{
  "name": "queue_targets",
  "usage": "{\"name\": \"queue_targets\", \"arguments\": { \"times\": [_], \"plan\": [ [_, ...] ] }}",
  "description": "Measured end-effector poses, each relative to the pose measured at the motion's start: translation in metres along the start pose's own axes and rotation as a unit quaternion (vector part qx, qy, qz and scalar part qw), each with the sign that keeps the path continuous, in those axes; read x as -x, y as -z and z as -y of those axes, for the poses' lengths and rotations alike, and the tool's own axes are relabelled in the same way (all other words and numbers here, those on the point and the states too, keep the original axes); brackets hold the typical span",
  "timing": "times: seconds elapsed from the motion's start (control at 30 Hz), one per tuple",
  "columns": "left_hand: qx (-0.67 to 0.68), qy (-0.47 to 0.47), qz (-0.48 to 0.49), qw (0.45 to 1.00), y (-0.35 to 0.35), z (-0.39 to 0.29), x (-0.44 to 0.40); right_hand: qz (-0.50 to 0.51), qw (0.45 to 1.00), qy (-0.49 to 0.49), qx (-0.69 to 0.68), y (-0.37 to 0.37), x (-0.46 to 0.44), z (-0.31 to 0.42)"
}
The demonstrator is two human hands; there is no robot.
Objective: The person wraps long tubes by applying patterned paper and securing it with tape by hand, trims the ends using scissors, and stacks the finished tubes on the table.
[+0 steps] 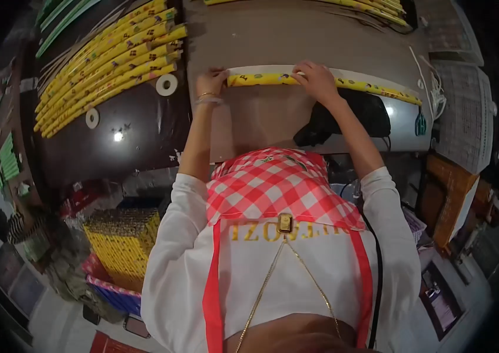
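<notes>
A long roll of yellow printed paper (261, 79) lies across the table in front of me, with a strip of its white underside (349, 77) showing along the far edge. My left hand (211, 83) is closed on the roll's left end. Farther right, my right hand (317, 81) grips the roll with bent fingers, the thumb side toward the left. The roll's right part extends beyond that hand toward the table's right side. Under my right forearm lies a black cloth or bag (355, 117). What the fingertips press on is partly hidden.
Finished-looking yellow rolls (108, 65) are stacked at left, beside two white tape rolls (167, 85) (92, 118). More yellow rolls (373, 9) lie at the far edge. A white cable (438, 94) hangs at right. A basket of yellow rolls (120, 247) stands below left.
</notes>
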State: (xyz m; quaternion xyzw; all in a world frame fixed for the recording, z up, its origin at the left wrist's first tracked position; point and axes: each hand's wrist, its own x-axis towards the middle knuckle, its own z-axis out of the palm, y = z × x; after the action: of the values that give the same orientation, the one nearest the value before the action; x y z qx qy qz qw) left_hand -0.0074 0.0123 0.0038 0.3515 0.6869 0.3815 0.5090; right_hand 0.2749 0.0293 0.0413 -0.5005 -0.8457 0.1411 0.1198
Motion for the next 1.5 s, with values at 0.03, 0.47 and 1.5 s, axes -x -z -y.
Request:
{"name": "queue_targets", "arguments": {
  "times": [0.03, 0.47, 1.5],
  "plan": [
    [0.046, -0.021, -0.016, 0.999, -0.002, 0.007, -0.001, 0.000, 0.999, 0.010, -0.053, 0.001, -0.010, 0.014],
    [0.135, -0.009, 0.036, 0.990, 0.002, 0.020, -0.005, 0.115, 0.942, -0.007, -0.314, -0.078, -0.095, 0.071],
    [0.163, -0.005, 0.056, 0.985, 0.004, 0.024, -0.001, 0.086, 0.992, 0.087, -0.032, -0.055, -0.094, 0.109]
  ]
}}
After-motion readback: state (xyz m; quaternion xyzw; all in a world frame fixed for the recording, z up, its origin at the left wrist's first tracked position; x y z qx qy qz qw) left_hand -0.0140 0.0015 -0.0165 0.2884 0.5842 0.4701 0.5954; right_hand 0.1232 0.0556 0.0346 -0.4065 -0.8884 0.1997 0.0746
